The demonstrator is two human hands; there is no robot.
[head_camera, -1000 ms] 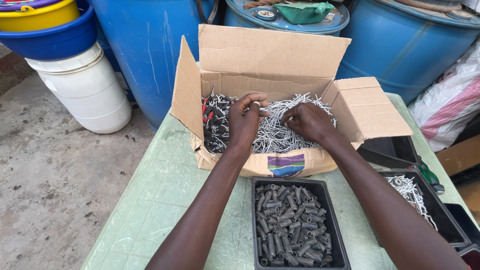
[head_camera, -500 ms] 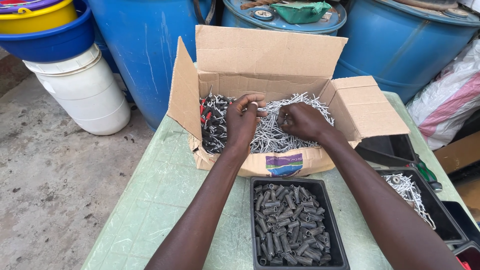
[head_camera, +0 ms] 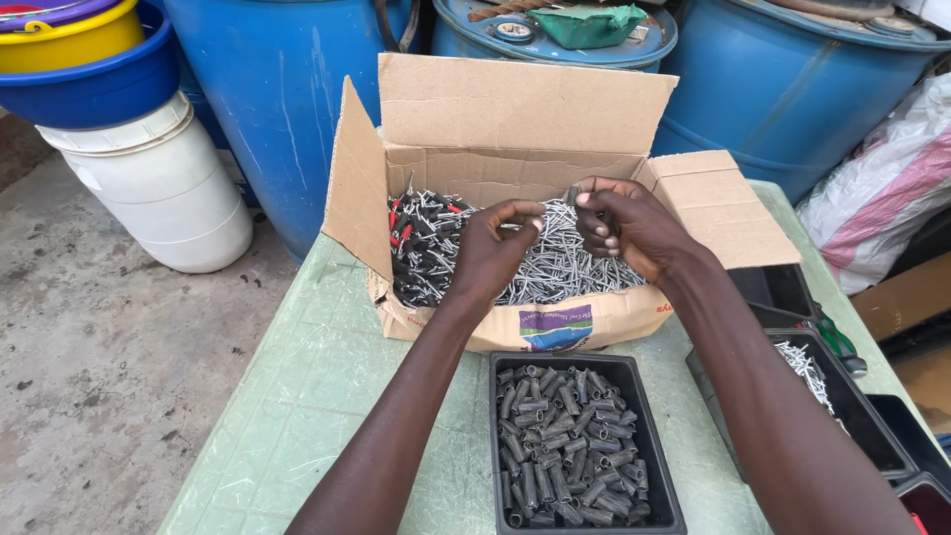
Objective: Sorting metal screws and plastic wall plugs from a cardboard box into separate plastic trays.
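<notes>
Cardboard box point(head_camera: 515, 119), one, flaps up, on green tabletop point(head_camera: 317, 396); heaped inside with silver nails point(head_camera: 565, 267), uncountable, plus dark red-marked pieces point(head_camera: 421, 248) toward 9 o'clock. Left hand point(head_camera: 490, 253), fingers pinched together on a few nails, directly above the heap. Right hand point(head_camera: 624, 228) at 3 o'clock of left, curled shut on one small dark piece point(head_camera: 573, 194). Black tray point(head_camera: 654, 416), one, at 6 o'clock of box, full of grey plugs point(head_camera: 565, 446). Second black tray point(head_camera: 872, 426) at 4 o'clock. Blue drums point(head_camera: 277, 89), three, at 12 o'clock; white bucket point(head_camera: 158, 188) at 9.
</notes>
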